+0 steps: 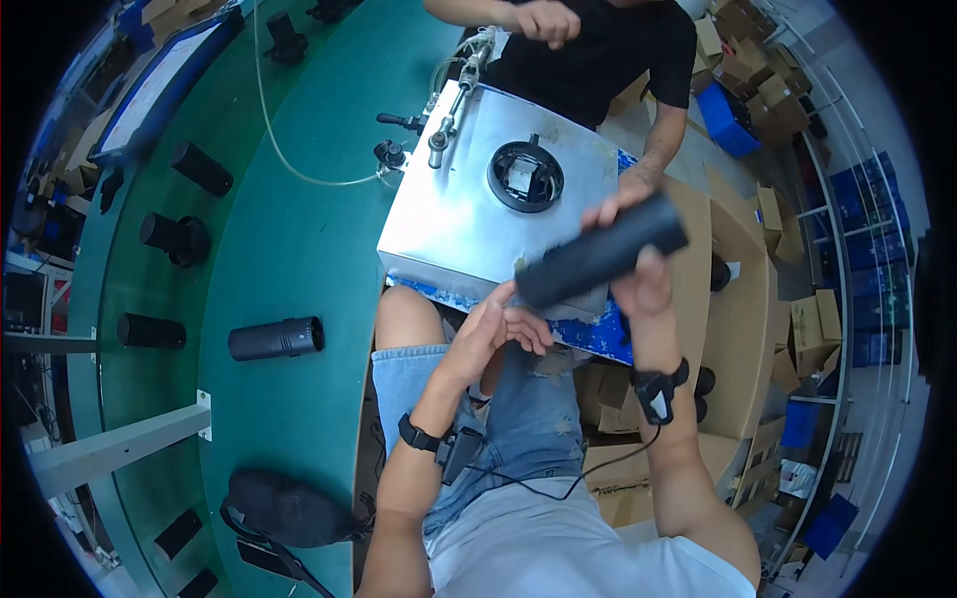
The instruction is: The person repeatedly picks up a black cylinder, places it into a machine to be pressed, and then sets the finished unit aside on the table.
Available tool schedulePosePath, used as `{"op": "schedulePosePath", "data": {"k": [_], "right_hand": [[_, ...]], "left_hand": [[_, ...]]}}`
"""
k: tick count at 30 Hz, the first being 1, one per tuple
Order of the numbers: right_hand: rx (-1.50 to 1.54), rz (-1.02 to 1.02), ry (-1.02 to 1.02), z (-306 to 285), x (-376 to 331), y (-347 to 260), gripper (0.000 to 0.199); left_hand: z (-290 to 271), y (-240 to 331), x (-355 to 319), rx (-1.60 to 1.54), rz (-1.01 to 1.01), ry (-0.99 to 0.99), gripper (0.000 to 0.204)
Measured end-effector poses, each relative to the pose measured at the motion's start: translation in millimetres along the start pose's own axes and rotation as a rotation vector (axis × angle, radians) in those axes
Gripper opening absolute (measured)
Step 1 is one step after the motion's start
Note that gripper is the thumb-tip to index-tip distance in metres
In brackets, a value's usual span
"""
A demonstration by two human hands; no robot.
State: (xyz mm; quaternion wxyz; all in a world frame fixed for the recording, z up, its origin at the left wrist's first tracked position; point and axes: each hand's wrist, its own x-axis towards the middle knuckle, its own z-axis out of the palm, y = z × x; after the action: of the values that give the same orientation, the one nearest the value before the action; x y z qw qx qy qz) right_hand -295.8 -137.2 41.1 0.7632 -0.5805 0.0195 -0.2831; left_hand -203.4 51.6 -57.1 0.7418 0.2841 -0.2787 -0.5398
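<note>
A black cylindrical housing (598, 252), blurred by motion, is tilted above the near right corner of a metal box. My right hand (643, 289) is closed on its right part from below, the digits partly hidden behind it. At the cylinder's left end is my left hand (490, 334), open, fingers apart and curved, thumb close to or touching the end. A co-worker's hand (623, 195) is just beyond the cylinder's far side; whether it touches is unclear. On top of the silver metal box (454, 214) sits a round black ring fixture (525, 177) with a pale square piece inside.
A pneumatic cylinder (457, 112) and a clear hose (284, 149) are at the box's left. The green table (299, 219) bears a lying black cylinder (276, 339) and a black bag (289, 508). An open cardboard box (743, 329) stands right.
</note>
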Motion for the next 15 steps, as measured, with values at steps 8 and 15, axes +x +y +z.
{"op": "schedulePosePath", "data": {"k": [8, 15], "right_hand": [[-0.216, -0.164, 0.209, -17.0, 111.3, 26.7, 0.039], [-0.829, -0.334, 0.162, 29.2, 89.7, 35.4, 0.036]], "left_hand": [[-10.3, -2.6, 2.8, 0.086, -0.045, -0.039, 0.049], [-8.7, -3.0, 1.5, 0.13, -0.116, -0.037, 0.038]]}}
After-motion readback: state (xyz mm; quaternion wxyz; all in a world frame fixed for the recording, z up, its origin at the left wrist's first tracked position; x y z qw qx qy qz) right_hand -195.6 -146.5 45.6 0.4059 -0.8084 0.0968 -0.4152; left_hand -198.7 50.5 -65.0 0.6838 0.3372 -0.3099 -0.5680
